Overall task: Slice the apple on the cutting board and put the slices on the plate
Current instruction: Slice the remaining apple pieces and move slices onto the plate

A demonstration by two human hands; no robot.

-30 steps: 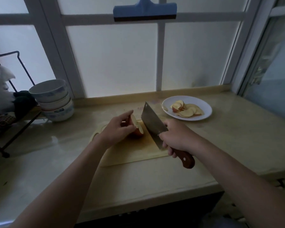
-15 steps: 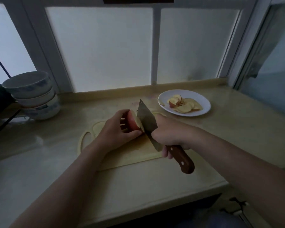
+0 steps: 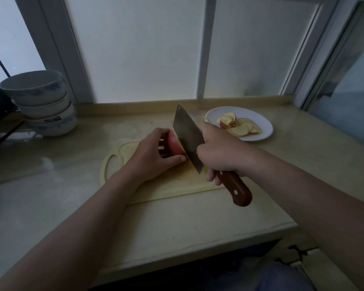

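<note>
A red apple piece (image 3: 173, 144) stands on the pale cutting board (image 3: 177, 183) in the middle of the counter. My left hand (image 3: 153, 158) grips it from the left, fingers curled over its top and thumb at its near side. My right hand (image 3: 221, 156) grips the wooden handle of a cleaver (image 3: 188, 137). The blade rests against the apple's right cut face, its edge down at the board. A white plate (image 3: 263, 124) with several apple slices (image 3: 237, 126) sits behind and to the right of the board.
Stacked bowls (image 3: 44, 103) stand at the back left near a dark rack (image 3: 0, 114). The window frame (image 3: 204, 49) rises behind the counter. The counter's front edge (image 3: 198, 246) runs close below the board.
The cleaver has come left from beside the apple and now lies against its cut face. The view has tilted down and nearer. My left hand keeps hold of the apple.
</note>
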